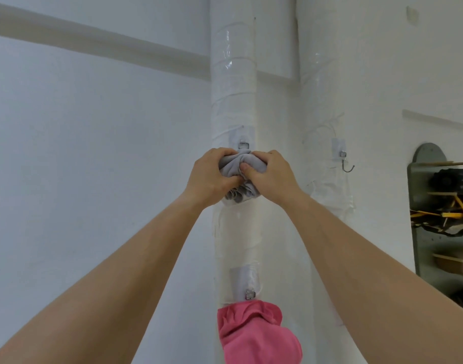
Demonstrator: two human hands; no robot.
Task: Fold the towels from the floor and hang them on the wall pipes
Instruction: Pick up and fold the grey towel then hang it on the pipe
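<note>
Fingers (217, 155) of the left hand (209, 177) and the right hand (273, 177) curl tightly round a bunched grey towel (237, 164), held against the taped white pipe (233, 88) just below a metal hook (243, 145). Lower on that pipe, a pink towel (254, 334) hangs under another hook (250, 294). To the right, a second pipe (322, 101) carries a bare hook (347, 165).

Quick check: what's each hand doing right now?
Left hand: grips the bunched grey towel.
Right hand: grips the same grey towel.
</note>
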